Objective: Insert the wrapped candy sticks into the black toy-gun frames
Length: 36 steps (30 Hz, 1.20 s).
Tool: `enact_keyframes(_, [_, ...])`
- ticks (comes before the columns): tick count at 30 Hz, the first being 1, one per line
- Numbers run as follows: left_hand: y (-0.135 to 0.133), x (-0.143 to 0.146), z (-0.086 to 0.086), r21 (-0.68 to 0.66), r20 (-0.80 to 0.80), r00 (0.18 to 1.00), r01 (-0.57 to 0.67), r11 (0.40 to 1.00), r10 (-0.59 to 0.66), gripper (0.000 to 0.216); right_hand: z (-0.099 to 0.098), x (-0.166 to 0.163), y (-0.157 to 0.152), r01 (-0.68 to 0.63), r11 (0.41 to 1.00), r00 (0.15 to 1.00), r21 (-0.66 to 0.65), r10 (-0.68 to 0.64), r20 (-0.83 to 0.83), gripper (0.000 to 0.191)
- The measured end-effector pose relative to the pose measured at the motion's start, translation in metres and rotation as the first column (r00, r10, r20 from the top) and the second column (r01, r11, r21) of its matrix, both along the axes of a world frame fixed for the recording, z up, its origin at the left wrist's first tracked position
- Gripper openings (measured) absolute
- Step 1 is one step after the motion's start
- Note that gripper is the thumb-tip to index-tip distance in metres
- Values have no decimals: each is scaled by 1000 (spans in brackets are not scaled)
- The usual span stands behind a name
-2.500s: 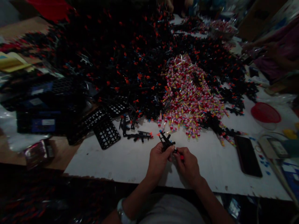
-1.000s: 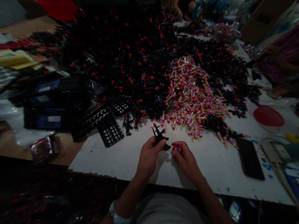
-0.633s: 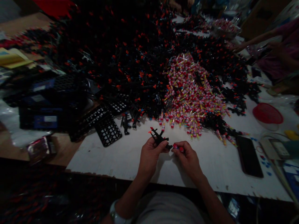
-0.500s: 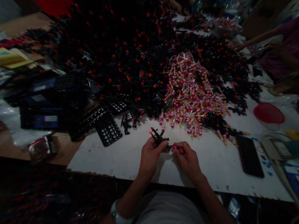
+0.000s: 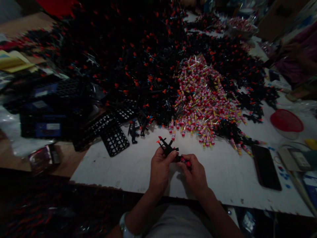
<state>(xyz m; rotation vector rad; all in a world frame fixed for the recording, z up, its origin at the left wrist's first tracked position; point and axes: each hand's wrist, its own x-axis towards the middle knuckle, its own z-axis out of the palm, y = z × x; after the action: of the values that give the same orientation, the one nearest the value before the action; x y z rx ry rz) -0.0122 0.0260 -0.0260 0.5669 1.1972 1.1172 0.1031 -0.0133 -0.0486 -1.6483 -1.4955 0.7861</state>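
My left hand (image 5: 159, 167) is closed around a small black toy gun (image 5: 168, 147) with orange-red tips, its muzzle end pointing up and away. Fingers of my right hand (image 5: 195, 173) pinch a small red-capped tube (image 5: 186, 162), held against the rear end of the toy gun; my fingers hide most of it. Both hands are low over the front part of the white tabletop (image 5: 119, 175). Just beyond them spreads a heap of small pink, red and yellow tubes (image 5: 200, 96).
A huge pile of black toy guns (image 5: 138, 59) covers the table's far side. Black lattice trays (image 5: 115, 140) lie left. On the right are a phone (image 5: 266, 167), a red mesh basket (image 5: 286, 120) and small blue pieces. A person in a purple top (image 5: 297, 62) sits far right.
My right hand has moved a little left, bringing the red-capped tube against the toy gun's rear end. At far right, the other person's outstretched arm has drawn back.
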Motion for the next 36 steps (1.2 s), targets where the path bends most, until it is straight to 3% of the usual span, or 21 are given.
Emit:
enact_keyframes(2, [1, 4, 0, 2, -6, 999, 42, 999, -42, 24, -2, 3, 0, 18, 1000, 997, 22, -20, 71, 20])
enact_keyframes(4, [5, 5, 2, 32, -66, 983, 173, 984, -171, 22, -1, 19, 0, 27, 998, 991, 56, -34, 130, 21])
enact_keyframes(7, [24, -3, 7, 115, -347, 896, 333, 936, -276, 24, 9, 68, 4, 156, 979, 940, 130, -187, 287, 27])
enact_keyframes(9, [46, -14, 10, 233, -594, 792, 340, 911, -143, 27, 19, 102, 12, 254, 938, 850, 236, -333, 408, 34])
enact_keyframes(11, [72, -24, 11, 363, -780, 621, 355, 861, 72, 30, 25, 117, 26, 230, 905, 787, 358, -389, 478, 37])
enact_keyframes(14, [106, -34, 5, 424, -889, 309, 281, 861, 337, 42, 19, 90, 54, 5, 936, 835, 353, -198, 513, 44])
enact_keyframes(15, [114, -36, 1, 421, -900, 239, 253, 871, 365, 46, 15, 71, 64, -114, 942, 847, 315, -73, 526, 47])
enact_keyframes(17, [122, -41, -6, 386, -921, 173, 267, 883, 350, 43, 4, 33, 81, -314, 914, 796, 257, 106, 596, 46])
enact_keyframes(20, [115, -52, -15, 322, -947, 132, 392, 862, 294, 29, -9, 0, 91, -431, 882, 738, 191, 223, 637, 37])
enact_keyframes(24, [81, -64, -19, 291, -956, 124, 507, 811, 265, 24, -17, 14, 77, -396, 903, 785, 170, 236, 572, 26])
enact_keyframes(27, [59, -65, -22, 317, -948, 169, 527, 789, 268, 18, -15, 27, 68, -283, 941, 865, 187, 166, 474, 22])
enact_keyframes(31, [50, -63, -22, 389, -919, 268, 503, 771, 289, 16, -4, 11, 79, -30, 998, 995, 60, 24, 101, 27])
enact_keyframes(33, [51, -62, -20, 401, -910, 310, 481, 780, 276, 15, 3, -6, 93, -24, 999, 999, -47, 22, -46, 32])
enact_keyframes(36, [53, -61, -15, 384, -907, 355, 473, 793, 228, 15, 7, -31, 117, -51, 991, 997, -121, 44, -58, 33])
